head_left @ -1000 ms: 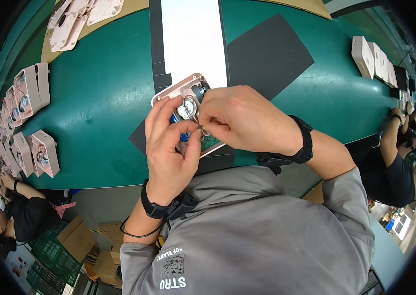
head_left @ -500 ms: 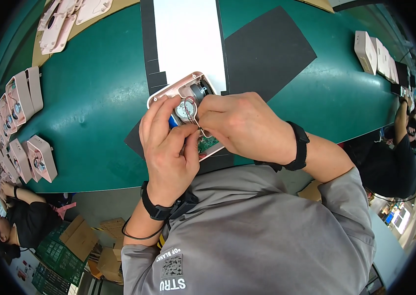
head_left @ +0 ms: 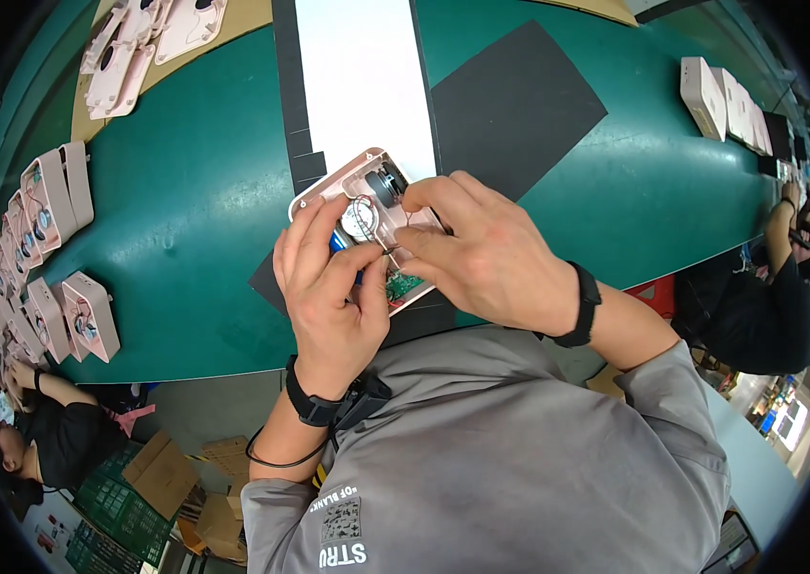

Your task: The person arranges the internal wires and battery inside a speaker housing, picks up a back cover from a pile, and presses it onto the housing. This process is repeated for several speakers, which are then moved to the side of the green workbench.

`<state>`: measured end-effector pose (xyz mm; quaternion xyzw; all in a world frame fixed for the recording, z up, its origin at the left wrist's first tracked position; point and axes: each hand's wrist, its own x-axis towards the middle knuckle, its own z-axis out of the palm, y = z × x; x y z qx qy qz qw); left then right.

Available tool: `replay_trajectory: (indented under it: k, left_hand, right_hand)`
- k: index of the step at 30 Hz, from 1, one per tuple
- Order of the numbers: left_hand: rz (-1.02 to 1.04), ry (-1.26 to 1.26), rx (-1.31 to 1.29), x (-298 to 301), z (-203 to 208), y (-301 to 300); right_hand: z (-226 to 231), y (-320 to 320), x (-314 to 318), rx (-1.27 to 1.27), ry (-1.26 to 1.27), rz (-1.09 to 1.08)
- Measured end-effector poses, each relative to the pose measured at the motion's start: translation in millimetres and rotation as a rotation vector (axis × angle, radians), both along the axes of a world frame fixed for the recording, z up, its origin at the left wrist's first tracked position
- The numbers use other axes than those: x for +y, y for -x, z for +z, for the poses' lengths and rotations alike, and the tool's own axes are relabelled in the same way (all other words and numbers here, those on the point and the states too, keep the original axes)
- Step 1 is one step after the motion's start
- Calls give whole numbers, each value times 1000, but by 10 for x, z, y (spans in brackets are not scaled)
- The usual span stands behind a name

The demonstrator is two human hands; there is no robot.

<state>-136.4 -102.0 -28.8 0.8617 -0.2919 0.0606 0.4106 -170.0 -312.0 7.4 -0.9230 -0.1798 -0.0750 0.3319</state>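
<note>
A pale pink plastic housing point(head_left: 336, 182) lies tilted in front of me with its inside facing up. It holds a black round speaker point(head_left: 386, 184), a silvery round part point(head_left: 359, 219), a blue cylindrical part and a green circuit board point(head_left: 401, 286). My left hand point(head_left: 330, 292) rests over the housing's left side, its thumb and forefinger pinched near thin wires in the middle. Over the right side is my right hand point(head_left: 496, 253), thumb and forefinger apart. Its thumb tip is close to the wires; the other fingertips are partly hidden.
Beyond the housing lie a white sheet point(head_left: 362, 86) and a black sheet point(head_left: 520, 105) on the green table point(head_left: 204, 201). Several pink housings point(head_left: 89, 316) stand at the left, more point(head_left: 701, 96) at the far right. Pink panels point(head_left: 123, 77) lie back left. People work at both sides.
My right forefinger has spread away from the thumb, and the right hand has shifted slightly outward, uncovering more of the housing. The left hand keeps its pinch by the wires.
</note>
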Motion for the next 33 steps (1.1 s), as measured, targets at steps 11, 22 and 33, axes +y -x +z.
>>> replay_trajectory:
  k: [11,22,33]
  left_hand:
    - [-16,178,325,224,321,-123]
    - [-272,-163,150,7,208,-424]
    - [-117,49,96,-166,-92,-284]
  right_hand:
    - [28,196,-130,319,-298,-249]
    - [63,-359,-205,26,102,-242]
    - [-19,-291,297,-179,153,-111]
